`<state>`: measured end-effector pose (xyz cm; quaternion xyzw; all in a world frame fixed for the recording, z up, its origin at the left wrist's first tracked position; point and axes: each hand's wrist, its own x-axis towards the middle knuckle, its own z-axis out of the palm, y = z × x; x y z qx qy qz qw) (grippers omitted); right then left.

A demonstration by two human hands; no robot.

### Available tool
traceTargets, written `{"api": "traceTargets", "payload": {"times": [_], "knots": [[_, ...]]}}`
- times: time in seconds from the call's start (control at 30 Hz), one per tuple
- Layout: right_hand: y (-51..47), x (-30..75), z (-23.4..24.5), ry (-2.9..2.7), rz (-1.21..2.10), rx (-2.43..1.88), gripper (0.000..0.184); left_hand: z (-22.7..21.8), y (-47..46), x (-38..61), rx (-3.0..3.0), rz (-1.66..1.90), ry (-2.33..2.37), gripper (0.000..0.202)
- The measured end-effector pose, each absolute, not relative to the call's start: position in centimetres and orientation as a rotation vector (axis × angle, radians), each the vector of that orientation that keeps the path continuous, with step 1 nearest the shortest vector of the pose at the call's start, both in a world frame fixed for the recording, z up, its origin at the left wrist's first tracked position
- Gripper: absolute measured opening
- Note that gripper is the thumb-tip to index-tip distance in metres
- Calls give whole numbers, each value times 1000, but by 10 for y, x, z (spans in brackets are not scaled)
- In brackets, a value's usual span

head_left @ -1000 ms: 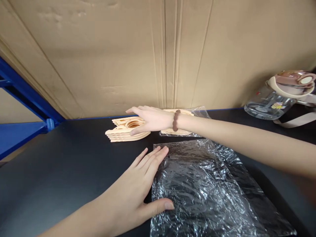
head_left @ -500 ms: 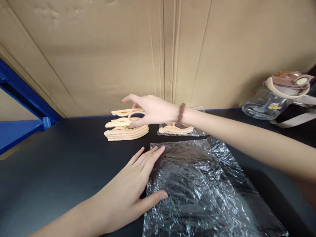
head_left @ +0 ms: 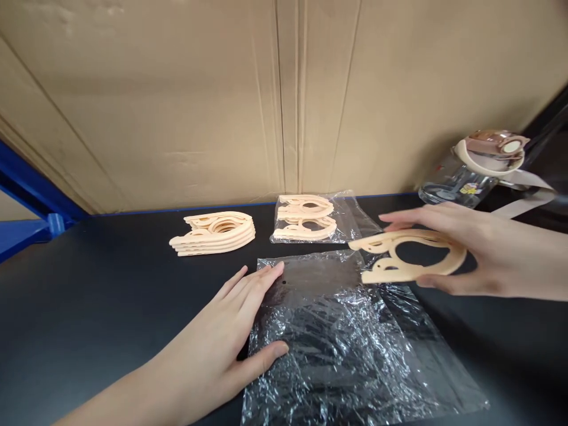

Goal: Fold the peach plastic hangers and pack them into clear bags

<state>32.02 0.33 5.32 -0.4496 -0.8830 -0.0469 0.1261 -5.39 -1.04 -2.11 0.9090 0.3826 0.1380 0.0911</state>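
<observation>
My right hand point(head_left: 483, 254) grips a flat beige curved plastic piece point(head_left: 410, 255) by its rounded end and holds it in the air over the far right corner of a crinkled clear plastic bag point(head_left: 350, 343). My left hand point(head_left: 222, 337) lies flat on the black table, fingers stretched out, thumb and fingertips pressing the bag's left edge. A stack of the same beige pieces point(head_left: 215, 232) sits further back on the left. To its right, a sealed clear bag with beige pieces inside point(head_left: 310, 218) lies on the table.
The black table point(head_left: 97, 296) runs back to a cardboard wall point(head_left: 266, 100). A clear water bottle with a pink lid and strap point(head_left: 479, 165) lies at the back right. A blue metal shelf frame point(head_left: 31, 207) stands at the left.
My right hand has lifted one beige piece off the stack and carried it right and toward me, over the empty bag. My left hand has stayed flat on the bag's edge.
</observation>
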Motion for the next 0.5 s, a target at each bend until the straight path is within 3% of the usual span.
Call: {"api": "traceTargets", "payload": {"times": [0.13, 0.33, 0.5], "knots": [[-12, 340, 35, -2580, -211, -1343, 67, -24, -12, -53, 2674, 470, 1148, 67], [-22, 326, 17, -2567, -62, -1241, 81, -24, -12, -53, 2654, 506, 1136, 68], [-14, 299, 11, -2615, -20, -1186, 65, -21, -14, -53, 2649, 456, 1122, 71]]}}
